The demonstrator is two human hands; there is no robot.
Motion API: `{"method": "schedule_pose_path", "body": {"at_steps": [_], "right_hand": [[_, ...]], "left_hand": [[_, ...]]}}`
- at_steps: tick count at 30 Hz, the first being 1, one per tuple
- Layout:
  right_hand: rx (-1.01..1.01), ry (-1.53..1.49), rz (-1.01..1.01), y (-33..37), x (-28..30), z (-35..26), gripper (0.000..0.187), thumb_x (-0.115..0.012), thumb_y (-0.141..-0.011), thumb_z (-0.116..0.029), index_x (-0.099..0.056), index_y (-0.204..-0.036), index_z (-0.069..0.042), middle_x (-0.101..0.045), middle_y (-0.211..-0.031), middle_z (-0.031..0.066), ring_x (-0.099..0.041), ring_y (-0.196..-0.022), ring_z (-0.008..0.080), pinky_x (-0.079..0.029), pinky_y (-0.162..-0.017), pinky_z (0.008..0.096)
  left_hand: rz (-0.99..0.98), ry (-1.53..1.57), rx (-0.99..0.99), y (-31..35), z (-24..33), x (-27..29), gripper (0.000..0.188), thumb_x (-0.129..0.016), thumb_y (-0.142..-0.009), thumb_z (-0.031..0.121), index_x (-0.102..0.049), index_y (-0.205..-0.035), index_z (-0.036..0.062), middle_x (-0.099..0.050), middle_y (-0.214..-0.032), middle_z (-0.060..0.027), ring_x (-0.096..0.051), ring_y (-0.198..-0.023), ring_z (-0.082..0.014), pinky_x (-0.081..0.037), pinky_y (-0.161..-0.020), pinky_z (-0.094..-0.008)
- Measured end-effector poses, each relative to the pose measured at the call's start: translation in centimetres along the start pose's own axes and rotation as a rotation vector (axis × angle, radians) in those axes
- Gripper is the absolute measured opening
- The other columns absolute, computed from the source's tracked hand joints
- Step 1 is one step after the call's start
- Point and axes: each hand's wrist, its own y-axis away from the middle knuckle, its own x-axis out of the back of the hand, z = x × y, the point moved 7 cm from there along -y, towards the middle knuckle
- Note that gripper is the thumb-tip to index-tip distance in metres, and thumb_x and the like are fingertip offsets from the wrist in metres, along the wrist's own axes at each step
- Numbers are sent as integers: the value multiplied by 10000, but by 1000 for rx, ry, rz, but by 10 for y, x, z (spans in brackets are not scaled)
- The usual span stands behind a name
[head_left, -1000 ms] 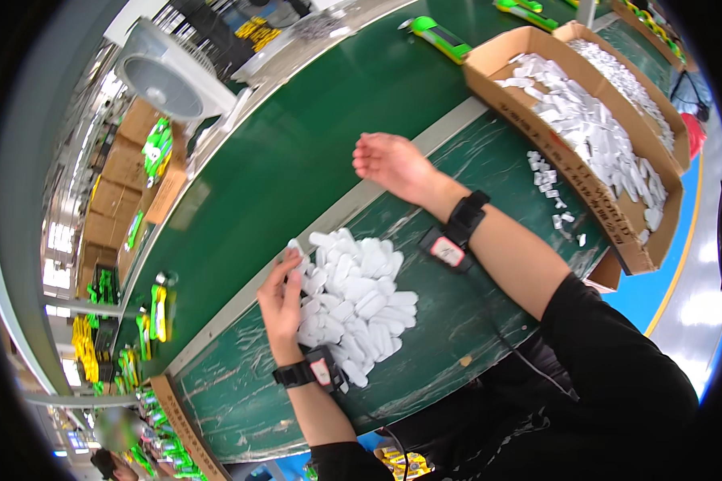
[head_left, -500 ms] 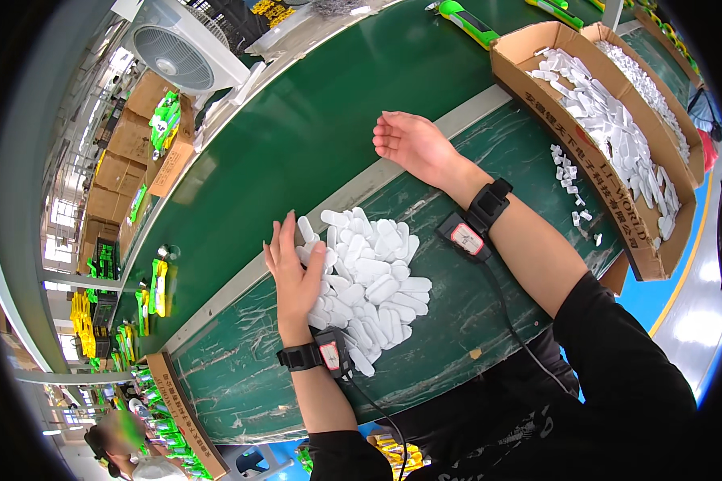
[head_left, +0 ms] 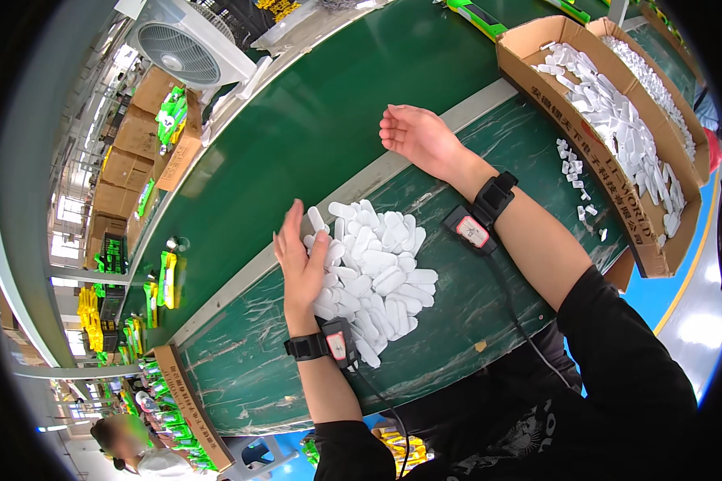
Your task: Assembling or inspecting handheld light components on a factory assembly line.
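**Flat hand against a loose heap, other hand empty over the belt edge**

The left hand lies open, fingers straight and together, its palm pressed to the left flank of the pile of white oblong pieces; it grips nothing, only rests on a few pieces; the right hand hovers loosely cupped and empty above the pale strip between the work mat and the green conveyor, well apart from the pile.

Risks, as I judge them: the heap is loose and unwalled, so a hard sideways push could scatter pieces across the mat or over its near edge; pieces nudged over the strip onto the conveyor could be lost; the cables hanging from the wrist devices could drag through the heap.

Counts: two hands, each with one black wristband and one small device; one pile, several dozen pieces, too overlapped to count exactly; two open cardboard boxes of similar white pieces at the right; roughly a dozen small white bits scattered beside the nearer box; one fan beyond the conveyor.
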Motion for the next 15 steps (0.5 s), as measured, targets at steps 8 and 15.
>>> {"method": "schedule_pose_path", "body": {"at_steps": [8,15], "right_hand": [[17,-28,-1,-2,5,-2,146,-542,-904,-179,-531,-881,-35,-564,-853,68,-551,-794,167,-474,-746,304],[10,-44,5,-2,2,1,145,-533,-905,-174,-523,-896,-29,-556,-853,72,-558,-790,167,-477,-734,301]], "left_hand": [[-199,119,76,-11,-5,-5,563,-587,-851,258,-365,-1337,82,-446,-1337,-90,-372,-1242,-245,-171,-1074,-387],[-266,129,123,-45,-5,2,398,-577,-868,170,-467,-1220,20,-597,-1110,-106,-537,-1029,-198,-407,-906,-317]]}}
